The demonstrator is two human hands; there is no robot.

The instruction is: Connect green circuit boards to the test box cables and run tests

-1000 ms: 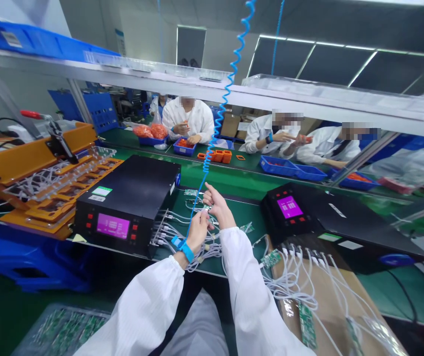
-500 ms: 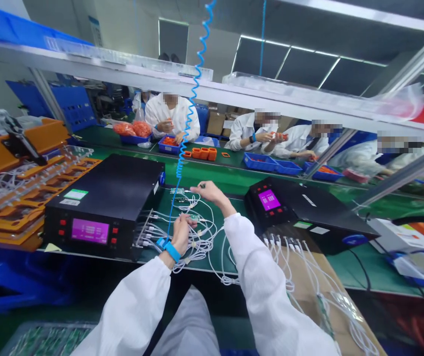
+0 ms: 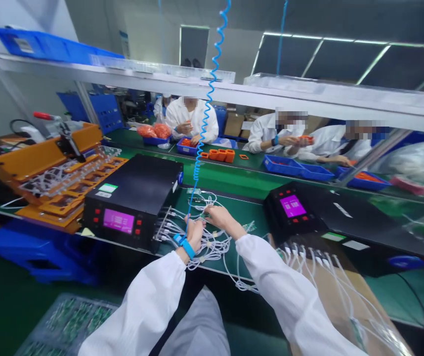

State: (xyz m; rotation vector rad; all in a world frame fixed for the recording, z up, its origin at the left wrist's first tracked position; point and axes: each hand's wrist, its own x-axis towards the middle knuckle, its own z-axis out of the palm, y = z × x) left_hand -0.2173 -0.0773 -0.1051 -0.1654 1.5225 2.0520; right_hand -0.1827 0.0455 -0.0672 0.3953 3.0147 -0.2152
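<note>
Two hands meet over a small green circuit board [image 3: 203, 215] between two black boxes, near the worktop's [image 3: 253, 208] front edge.
The left hand [image 3: 194, 234] pinches the board; the right hand's [image 3: 220, 218] fingers bend at it, their grip hidden. Mostly covered, it shows as a green sliver above looped white cables [image 3: 215, 248], some drooping past the edge.
</note>
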